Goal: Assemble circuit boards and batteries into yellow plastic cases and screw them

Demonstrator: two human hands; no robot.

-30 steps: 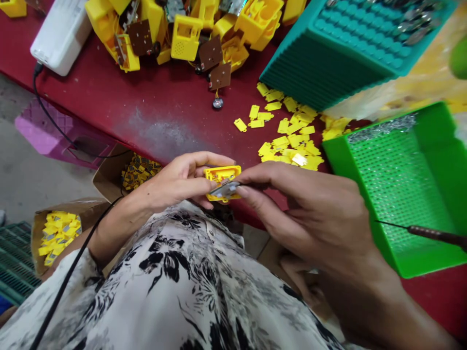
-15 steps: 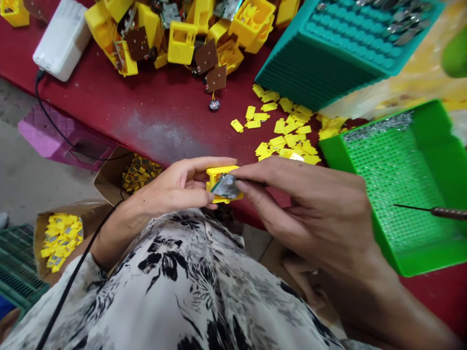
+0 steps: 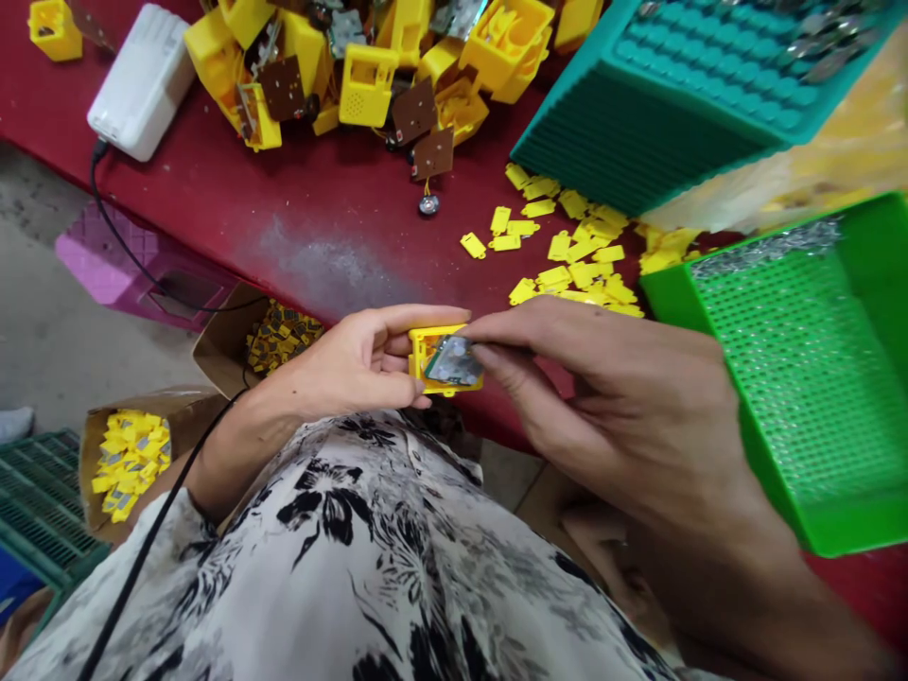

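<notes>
My left hand (image 3: 369, 359) is closed around a small yellow plastic housing (image 3: 417, 342), its open side facing up near the table's front edge. Between the thumb and forefinger of my right hand (image 3: 610, 407) is the edge of a small grey circuit board (image 3: 455, 363). The board lies tilted across the housing's opening, with its left part inside. What sits beneath it is mostly hidden. Beyond my hands, several small flat yellow covers (image 3: 592, 255) lie scattered on the red table.
More yellow housings (image 3: 369, 85) with brown boards are heaped at the back. A white power bank (image 3: 142, 85) with a black cable lies left. A teal crate (image 3: 638, 123) and a green basket (image 3: 801, 378) holding screws stand right. Cartons of yellow parts (image 3: 131, 463) sit below left.
The board has turned slightly and shifted right relative to the housing, showing more of the housing's inside. The whole scene has slid a little to the right in view.
</notes>
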